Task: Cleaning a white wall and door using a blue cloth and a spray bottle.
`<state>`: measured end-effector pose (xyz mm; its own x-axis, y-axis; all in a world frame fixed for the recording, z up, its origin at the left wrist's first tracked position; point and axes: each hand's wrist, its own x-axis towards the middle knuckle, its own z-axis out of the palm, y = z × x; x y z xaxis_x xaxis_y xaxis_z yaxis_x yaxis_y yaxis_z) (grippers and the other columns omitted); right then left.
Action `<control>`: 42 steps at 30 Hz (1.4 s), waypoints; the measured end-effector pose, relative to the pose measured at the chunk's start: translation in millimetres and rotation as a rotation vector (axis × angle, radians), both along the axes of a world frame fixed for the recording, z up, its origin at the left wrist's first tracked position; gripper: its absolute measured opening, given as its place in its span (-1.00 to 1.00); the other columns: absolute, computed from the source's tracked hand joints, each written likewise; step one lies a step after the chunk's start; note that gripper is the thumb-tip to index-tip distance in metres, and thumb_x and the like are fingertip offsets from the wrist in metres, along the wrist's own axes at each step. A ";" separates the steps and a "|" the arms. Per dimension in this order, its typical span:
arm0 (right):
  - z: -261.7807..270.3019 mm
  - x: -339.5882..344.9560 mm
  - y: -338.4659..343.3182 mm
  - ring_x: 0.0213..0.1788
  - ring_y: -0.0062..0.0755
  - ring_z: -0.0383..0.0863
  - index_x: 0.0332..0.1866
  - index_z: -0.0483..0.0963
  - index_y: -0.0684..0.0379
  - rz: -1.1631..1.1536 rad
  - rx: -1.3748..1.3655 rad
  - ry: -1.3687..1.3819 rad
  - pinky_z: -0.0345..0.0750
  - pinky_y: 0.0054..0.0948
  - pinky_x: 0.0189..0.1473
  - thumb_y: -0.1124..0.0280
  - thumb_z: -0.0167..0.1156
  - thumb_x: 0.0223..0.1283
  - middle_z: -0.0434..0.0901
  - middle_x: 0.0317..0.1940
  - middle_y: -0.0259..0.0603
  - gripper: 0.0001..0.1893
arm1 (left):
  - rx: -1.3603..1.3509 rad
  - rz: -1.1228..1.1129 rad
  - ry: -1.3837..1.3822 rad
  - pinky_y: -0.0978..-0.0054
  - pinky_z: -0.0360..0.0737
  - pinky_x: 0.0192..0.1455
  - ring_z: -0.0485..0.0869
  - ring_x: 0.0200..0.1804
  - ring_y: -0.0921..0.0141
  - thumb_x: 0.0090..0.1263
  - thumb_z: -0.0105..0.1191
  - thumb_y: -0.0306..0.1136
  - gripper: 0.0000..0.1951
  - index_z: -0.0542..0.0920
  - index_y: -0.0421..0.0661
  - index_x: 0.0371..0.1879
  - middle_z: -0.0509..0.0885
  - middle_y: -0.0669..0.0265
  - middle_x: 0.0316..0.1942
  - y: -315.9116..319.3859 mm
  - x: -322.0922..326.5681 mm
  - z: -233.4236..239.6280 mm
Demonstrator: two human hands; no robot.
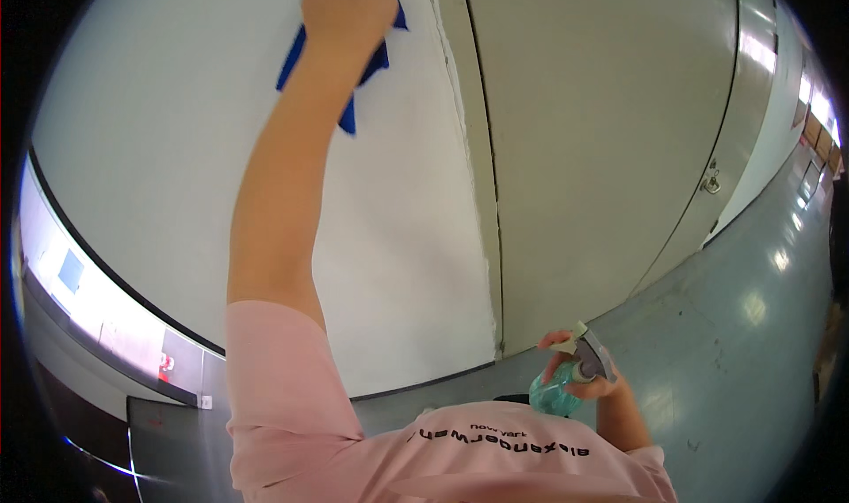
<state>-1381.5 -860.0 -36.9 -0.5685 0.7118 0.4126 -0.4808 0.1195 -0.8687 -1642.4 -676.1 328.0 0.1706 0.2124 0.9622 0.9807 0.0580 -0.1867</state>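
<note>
My left hand (348, 5) is raised at the top of the view, against a white wall (404, 237). Bunched under it is a dark blue cloth (375, 64), whose corners stick out on both sides of my hand and wrist. Low and close to my body, my right hand (600, 387) grips a spray bottle (556, 393) by its neck. The bottle is see-through teal, with a grey and cream trigger head (592, 357). Some fingers lie by the trigger; whether it is pressed I cannot tell.
A beige door (597, 138) with a metal lock (711, 183) adjoins the wall on the right. Shiny grey-green floor (716, 344) runs along its foot. Brown boxes (819, 138) stand far right. At lower left are a dark panel (166, 443) and a small red object (164, 370).
</note>
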 end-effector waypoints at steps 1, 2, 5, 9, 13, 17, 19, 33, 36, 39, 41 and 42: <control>-2.1 -0.9 -1.1 -0.18 -0.20 0.54 0.20 0.21 0.23 -0.007 0.012 0.014 0.56 -0.28 -0.19 0.58 0.21 -0.29 0.32 0.06 0.09 -0.26 | 0.002 -0.002 -0.001 0.32 0.53 -0.29 0.56 -0.40 0.24 0.17 -0.10 -0.44 -0.86 0.52 -0.22 -0.46 0.51 0.11 -0.43 0.6 -0.7 -9.0; -4.2 -0.6 -2.7 -0.18 -0.19 0.54 0.20 0.21 0.23 -0.014 0.024 0.028 0.56 -0.29 -0.19 0.59 0.20 -0.29 0.32 0.06 0.09 -0.26 | 0.023 0.056 0.155 0.32 0.53 -0.30 0.55 -0.41 0.24 0.18 -0.11 -0.44 -0.86 0.52 -0.22 -0.46 0.50 0.10 -0.43 0.2 -1.5 -18.2; -9.6 2.9 -6.3 -0.19 -0.18 0.55 0.20 0.21 0.22 -0.014 -0.044 0.035 0.57 -0.30 -0.19 0.59 0.21 -0.30 0.32 0.06 0.10 -0.26 | 0.067 0.145 0.303 0.34 0.53 -0.32 0.55 -0.42 0.23 0.19 -0.13 -0.42 -0.84 0.51 -0.23 -0.46 0.50 0.11 -0.44 -2.9 -6.2 -7.8; -8.0 1.3 -1.6 -0.21 -0.16 0.56 0.20 0.21 0.22 -0.005 0.037 0.055 0.56 -0.31 -0.19 0.58 0.22 -0.30 0.31 0.06 0.11 -0.26 | 0.146 0.079 0.319 0.28 0.51 -0.36 0.55 -0.40 0.20 0.20 -0.14 -0.41 -0.84 0.50 -0.21 -0.47 0.51 0.16 -0.43 -1.1 -17.8 19.0; -5.2 -1.4 -1.1 -0.21 -0.17 0.55 0.19 0.22 0.23 0.012 -0.007 0.028 0.56 -0.31 -0.18 0.57 0.22 -0.29 0.31 0.06 0.11 -0.28 | 0.091 0.035 0.365 0.28 0.52 -0.43 0.54 -0.39 0.23 0.14 -0.09 -0.40 -0.85 0.50 -0.13 -0.34 0.45 0.21 -0.44 13.4 -15.8 -32.3; -9.4 -1.7 -4.7 -0.20 -0.18 0.55 0.18 0.23 0.24 0.028 -0.048 0.048 0.56 -0.32 -0.18 0.55 0.22 -0.27 0.30 0.06 0.11 -0.29 | -0.044 0.008 0.482 0.44 0.48 -0.48 0.47 -0.37 0.34 0.07 -0.07 -0.44 -0.74 0.53 -0.12 -0.23 0.38 0.29 -0.42 -5.8 -29.1 -104.3; -11.1 -1.2 -4.1 -0.20 -0.22 0.55 0.18 0.22 0.24 -0.019 -0.006 0.022 0.56 -0.34 -0.19 0.56 0.21 -0.26 0.31 0.06 0.07 -0.30 | -0.092 0.020 0.487 0.47 0.47 -0.48 0.46 -0.36 0.36 0.07 -0.06 -0.44 -0.70 0.53 -0.11 -0.17 0.37 0.30 -0.42 -19.0 -40.6 -126.2; 22.1 -57.9 32.0 -0.30 -0.39 0.61 0.10 0.25 0.21 -0.353 0.513 -0.436 0.50 -0.40 -0.16 0.54 0.20 -0.24 0.42 -0.04 -0.13 -0.38 | -1.701 -1.036 -1.286 0.57 0.44 -0.37 0.45 -0.39 0.57 0.26 -0.09 -0.29 -0.79 0.48 -0.14 -0.26 0.49 0.41 -0.46 -124.3 -9.9 -247.4; 24.7 -65.5 30.9 -0.29 -0.36 0.62 0.05 0.28 0.19 -0.225 0.441 -0.532 0.51 -0.38 -0.15 0.54 0.22 -0.25 0.45 -0.11 -0.13 -0.42 | -1.788 -1.083 -1.239 0.61 0.43 -0.33 0.46 -0.40 0.56 0.20 -0.09 -0.30 -0.70 0.47 -0.15 -0.11 0.53 0.39 -0.40 -130.4 -12.6 -275.6; 21.2 -66.9 30.3 -0.29 -0.37 0.61 0.02 0.29 0.20 -0.246 0.343 -0.489 0.52 -0.39 -0.15 0.53 0.23 -0.24 0.46 -0.16 -0.17 -0.45 | -1.844 -1.109 -1.413 0.61 0.43 -0.29 0.46 -0.34 0.57 0.21 -0.10 -0.31 -0.68 0.46 -0.15 -0.08 0.53 0.37 -0.34 -134.7 -9.9 -276.2; 20.1 -66.5 31.9 -0.28 -0.35 0.61 0.01 0.29 0.22 -0.288 0.246 -0.442 0.52 -0.40 -0.15 0.54 0.22 -0.23 0.44 -0.14 -0.15 -0.46 | -1.856 -1.116 -1.499 0.62 0.42 -0.26 0.45 -0.31 0.58 0.21 -0.11 -0.33 -0.68 0.45 -0.16 -0.07 0.52 0.37 -0.29 -137.4 -8.1 -274.6; 16.2 -65.6 32.8 -0.28 -0.35 0.61 0.01 0.29 0.22 -0.287 0.242 -0.443 0.52 -0.40 -0.15 0.54 0.22 -0.23 0.44 -0.14 -0.15 -0.46 | -1.859 -1.114 -1.503 0.62 0.42 -0.26 0.45 -0.31 0.58 0.21 -0.11 -0.33 -0.68 0.45 -0.16 -0.07 0.52 0.37 -0.29 -138.3 -7.6 -274.4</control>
<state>-1447.1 -827.3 -20.7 -0.5220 0.7780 0.3497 0.0034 0.4119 -0.9112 -1650.0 -814.5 53.7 0.4851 0.7993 -0.3546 0.0581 0.3752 0.9251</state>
